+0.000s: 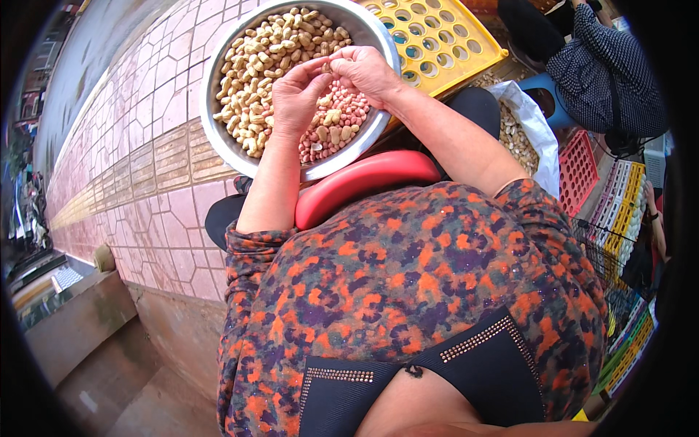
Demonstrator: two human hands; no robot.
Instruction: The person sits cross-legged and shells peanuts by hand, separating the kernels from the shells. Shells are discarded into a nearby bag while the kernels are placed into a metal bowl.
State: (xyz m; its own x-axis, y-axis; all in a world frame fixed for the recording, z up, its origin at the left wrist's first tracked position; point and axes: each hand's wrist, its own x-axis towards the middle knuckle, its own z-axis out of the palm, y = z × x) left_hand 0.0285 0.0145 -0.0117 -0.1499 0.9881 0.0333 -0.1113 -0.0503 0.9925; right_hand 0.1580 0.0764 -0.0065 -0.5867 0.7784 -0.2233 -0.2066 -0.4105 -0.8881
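Note:
A stainless steel basin (209, 123) is in front of me at the top of the view. Unshelled peanuts (246, 90) fill its far and left side, while pink shelled kernels (349, 106) lie on the right and near side with a few pods among them. Over the basin, my left hand (297, 98) and my right hand (365, 74) meet at the fingertips. Between them they pinch a small peanut pod (326, 68), partly hidden by the fingers. Near my lap, a curved red plastic piece (366, 183) shows beside the basin's near rim.
A yellow plastic crate (480, 57) with round holes adjoins the basin. To the right are a white sack (548, 153) of peanut shells (516, 136), a blue stool (538, 90), a seated person (587, 82), a pink crate (578, 172) and stacked trays (628, 191). Concrete steps (87, 322) drop at lower left.

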